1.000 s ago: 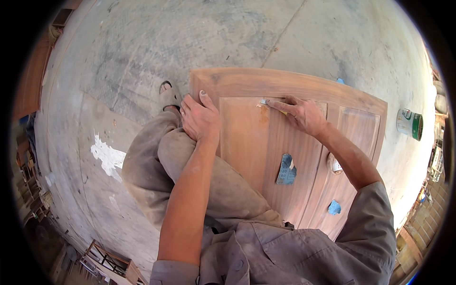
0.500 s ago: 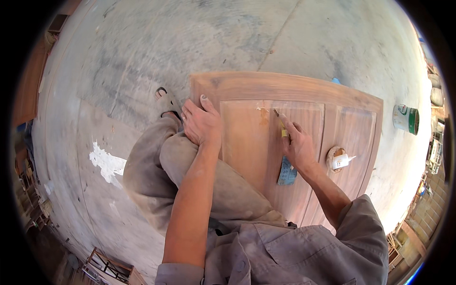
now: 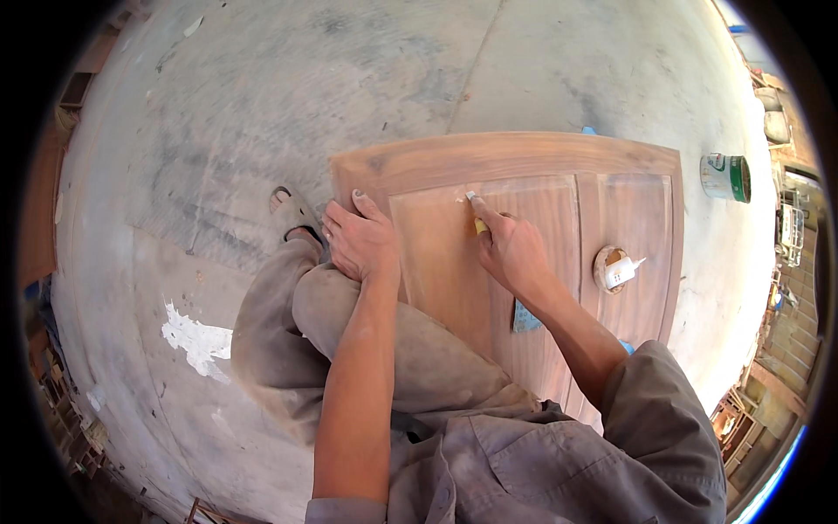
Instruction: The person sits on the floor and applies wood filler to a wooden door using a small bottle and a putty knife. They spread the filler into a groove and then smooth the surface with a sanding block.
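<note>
My right hand is closed round a small yellow-handled blade tool. Its short, bright blade meets the wooden door panel close to a small pale smear. Much of the handle is hidden by my fingers, so the tool's exact kind is unclear. My left hand lies on the panel's left edge beside my knee, empty, its fingers stretched and the thumb apart. Partly under my right forearm is a piece of blue sandpaper.
A white nozzle bottle leans in a round, rough-rimmed dish on the panel's right part. Beyond it, a green and white can lies on the concrete floor. White paint is splashed left of my leg.
My right hand has moved left across the panel with the blade tool, bringing its tip up to the pale smear. The smear looks smaller. My left hand stays on the edge.
</note>
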Tool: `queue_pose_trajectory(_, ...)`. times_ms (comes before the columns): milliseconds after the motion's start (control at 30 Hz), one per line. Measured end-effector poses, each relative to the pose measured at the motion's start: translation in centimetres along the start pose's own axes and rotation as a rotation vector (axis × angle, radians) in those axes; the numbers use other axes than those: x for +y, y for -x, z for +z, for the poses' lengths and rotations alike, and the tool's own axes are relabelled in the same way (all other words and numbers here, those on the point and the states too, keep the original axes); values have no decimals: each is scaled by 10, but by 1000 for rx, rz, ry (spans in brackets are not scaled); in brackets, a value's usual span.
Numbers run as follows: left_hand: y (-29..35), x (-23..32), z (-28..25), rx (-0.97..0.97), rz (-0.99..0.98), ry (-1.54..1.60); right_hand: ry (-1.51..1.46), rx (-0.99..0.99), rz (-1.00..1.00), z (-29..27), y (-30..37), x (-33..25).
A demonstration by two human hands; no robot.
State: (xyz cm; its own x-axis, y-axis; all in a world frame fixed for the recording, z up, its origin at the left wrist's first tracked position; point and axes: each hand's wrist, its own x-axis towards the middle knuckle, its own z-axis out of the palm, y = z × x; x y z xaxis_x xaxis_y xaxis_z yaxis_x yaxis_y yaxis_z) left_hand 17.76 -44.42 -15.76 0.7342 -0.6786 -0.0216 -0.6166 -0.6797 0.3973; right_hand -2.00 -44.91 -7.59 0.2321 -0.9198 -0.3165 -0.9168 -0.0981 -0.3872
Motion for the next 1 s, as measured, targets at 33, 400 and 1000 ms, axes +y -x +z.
queue_pose_trajectory(33, 0, -1, 2, 7, 5, -2, 12, -6, 8, 2, -2, -1)
queue_pose_trajectory(400, 0, -1, -1, 32, 31, 0, -7, 21, 56, 6, -6, -16)
queue_pose_trajectory(1000, 1, 0, -1, 18, 23, 5, -90, 92, 71, 17, -4, -19)
